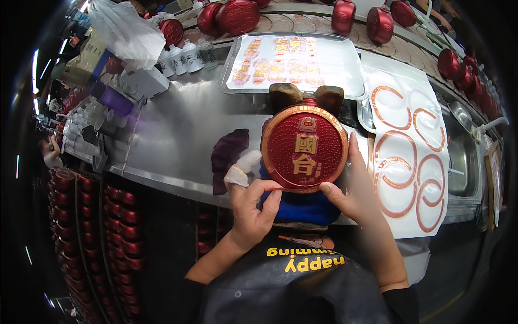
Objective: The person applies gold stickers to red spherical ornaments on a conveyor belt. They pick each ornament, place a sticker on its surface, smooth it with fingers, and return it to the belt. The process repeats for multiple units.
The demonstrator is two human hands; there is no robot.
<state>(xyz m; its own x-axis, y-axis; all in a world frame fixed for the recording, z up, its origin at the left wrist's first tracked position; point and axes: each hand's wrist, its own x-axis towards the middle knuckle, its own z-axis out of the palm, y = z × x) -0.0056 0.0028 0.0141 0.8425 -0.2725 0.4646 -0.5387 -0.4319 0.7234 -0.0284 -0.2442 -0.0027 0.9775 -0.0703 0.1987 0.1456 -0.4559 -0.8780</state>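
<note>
A round, flat dark-red bottle (294, 154) rests on a blue cloth pad (307, 209), its neck between two dark padded blocks (286, 95). Raised gold characters mark its face, and an orange-gold ring decal (265, 141) runs round the rim. At the lower left rim, my left hand (252, 208) pinches a thin reddish end of the decal between thumb and forefinger. White wrapping covers one or more of its other fingers. My right hand (359, 189) steadies the bottle from the right, thumb on the lower rim and fingers along the side.
Behind the bottle, a metal tray (225, 75) bears a sheet of gold-red decals (275, 67). Ring decals (396, 146) lie on white backing at right, by a sink (464, 167). A purple cloth (226, 156) lies at left. Red bottles (380, 24) stand on a conveyor (302, 22).
</note>
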